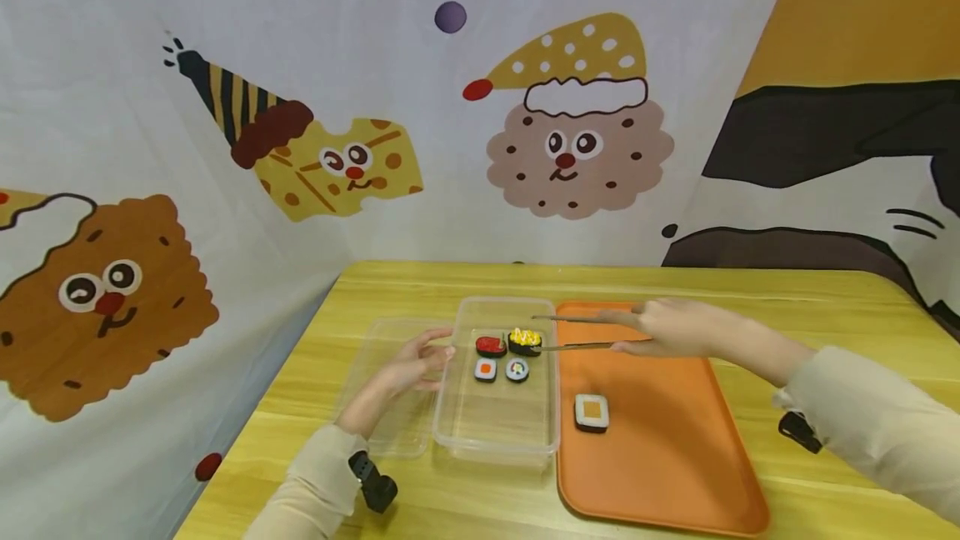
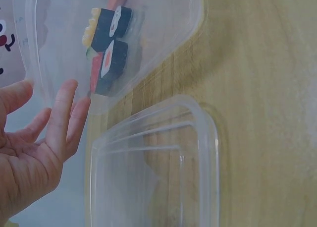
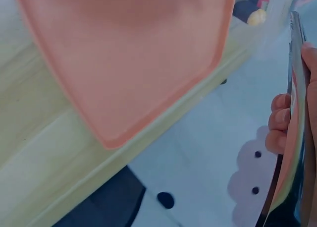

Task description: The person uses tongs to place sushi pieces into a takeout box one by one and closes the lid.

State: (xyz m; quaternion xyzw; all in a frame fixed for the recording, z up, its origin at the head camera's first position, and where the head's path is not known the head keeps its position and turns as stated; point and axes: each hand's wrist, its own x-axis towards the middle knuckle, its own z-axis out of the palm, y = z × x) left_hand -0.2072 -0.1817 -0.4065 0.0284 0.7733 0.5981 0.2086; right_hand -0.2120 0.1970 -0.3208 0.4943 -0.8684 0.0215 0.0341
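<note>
Over the far right corner of the orange tray, the right grip holds one pair of tongs, arms spread, tips above the clear box; can't tell if they touch sushi. Left grip released, fingers apart by box's left edge. Box: four sushi pieces, one red-topped, one yellow-topped, two rolls. Fifth, a square piece, near tray's left edge. One clear lid left of box.
</note>
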